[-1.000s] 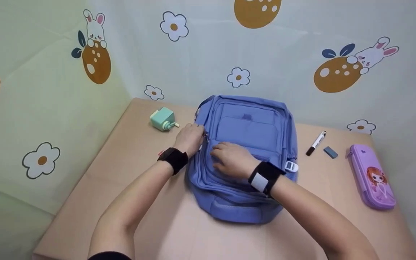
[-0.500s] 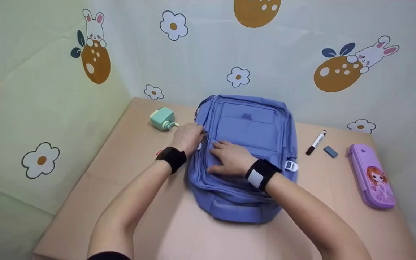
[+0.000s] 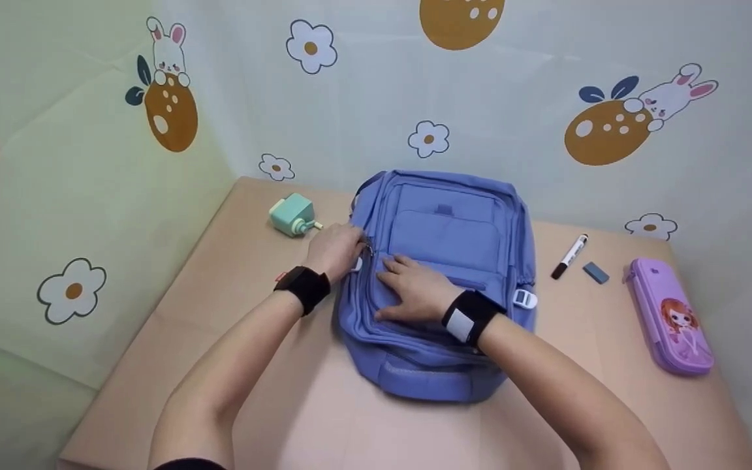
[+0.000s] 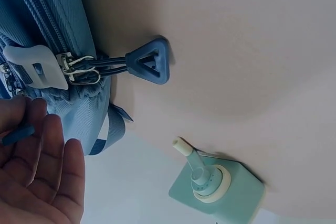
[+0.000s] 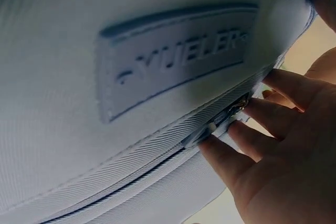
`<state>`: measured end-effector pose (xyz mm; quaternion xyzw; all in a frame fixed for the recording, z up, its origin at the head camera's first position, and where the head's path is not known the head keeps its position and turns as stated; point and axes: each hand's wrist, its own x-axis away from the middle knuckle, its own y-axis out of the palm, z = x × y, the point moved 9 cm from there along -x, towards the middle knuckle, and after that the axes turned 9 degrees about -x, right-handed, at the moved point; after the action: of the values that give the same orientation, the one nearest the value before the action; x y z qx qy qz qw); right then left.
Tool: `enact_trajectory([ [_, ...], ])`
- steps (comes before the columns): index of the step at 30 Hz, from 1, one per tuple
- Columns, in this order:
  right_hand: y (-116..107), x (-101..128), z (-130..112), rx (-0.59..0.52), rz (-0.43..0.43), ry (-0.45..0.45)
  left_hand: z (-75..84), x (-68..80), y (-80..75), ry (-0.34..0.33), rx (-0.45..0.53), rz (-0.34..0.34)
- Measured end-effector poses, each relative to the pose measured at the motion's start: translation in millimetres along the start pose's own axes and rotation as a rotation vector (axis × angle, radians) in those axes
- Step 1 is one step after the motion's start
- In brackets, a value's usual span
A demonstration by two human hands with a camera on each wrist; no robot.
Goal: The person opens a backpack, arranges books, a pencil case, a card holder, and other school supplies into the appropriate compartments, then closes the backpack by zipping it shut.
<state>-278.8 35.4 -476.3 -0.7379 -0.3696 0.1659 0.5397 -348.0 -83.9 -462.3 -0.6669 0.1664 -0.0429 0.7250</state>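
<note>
Blue backpack (image 3: 444, 261) flat on worktop (image 3: 271, 365), centre. Left hand (image 3: 337, 251) at bag's left edge, fingers curled, pinching a dark zipper pull (image 4: 16, 135). Right hand (image 3: 415, 290) spread flat, fingers straight, pressing front pocket beside zipper.

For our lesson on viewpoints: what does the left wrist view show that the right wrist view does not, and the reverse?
Only the left wrist view shows the green sharpener, the triangular zip pull and the left hand. Only the right wrist view shows the raised label and the right hand with fingers on a zip. Both show the blue backpack.
</note>
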Motion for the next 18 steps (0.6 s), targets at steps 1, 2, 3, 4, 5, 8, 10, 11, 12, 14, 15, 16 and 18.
enact_trajectory([
  [1,1,0,0,-0.002,-0.003,0.001,-0.2,1.4,-0.5,0.002,0.001,0.001],
  [2,1,0,1,-0.006,-0.004,0.0,-0.1,3.0,-1.0,0.008,0.002,0.003],
  [3,1,0,1,-0.009,-0.007,-0.001,0.5,4.7,-1.7,0.015,0.0,0.005],
  [4,1,0,1,-0.014,-0.007,-0.005,1.2,6.8,-2.2,0.025,-0.006,0.007],
  [5,1,0,0,-0.018,-0.007,-0.009,2.4,9.2,-3.1,0.038,-0.011,0.009],
  [8,0,0,-1,-0.025,-0.004,-0.023,6.9,17.0,-5.3,0.075,-0.027,0.008],
  [10,0,0,0,-0.021,-0.002,-0.027,9.9,22.6,-7.1,0.093,-0.033,0.002],
  [11,0,0,0,-0.018,-0.002,-0.027,11.2,25.2,-7.8,0.098,-0.03,-0.003],
  [12,0,0,0,-0.016,-0.003,-0.026,12.5,27.7,-8.2,0.103,-0.027,-0.01],
  [14,1,-1,1,-0.013,-0.002,-0.025,14.7,32.8,-9.6,0.111,-0.019,-0.016],
  [15,1,-1,1,-0.016,-0.002,-0.024,15.4,35.0,-9.9,0.113,-0.013,-0.02],
  [16,1,0,1,-0.019,-0.004,-0.024,16.0,37.0,-10.2,0.114,-0.006,-0.022],
  [18,2,0,1,-0.036,-0.007,-0.025,16.1,40.3,-10.5,0.11,0.007,-0.021],
])
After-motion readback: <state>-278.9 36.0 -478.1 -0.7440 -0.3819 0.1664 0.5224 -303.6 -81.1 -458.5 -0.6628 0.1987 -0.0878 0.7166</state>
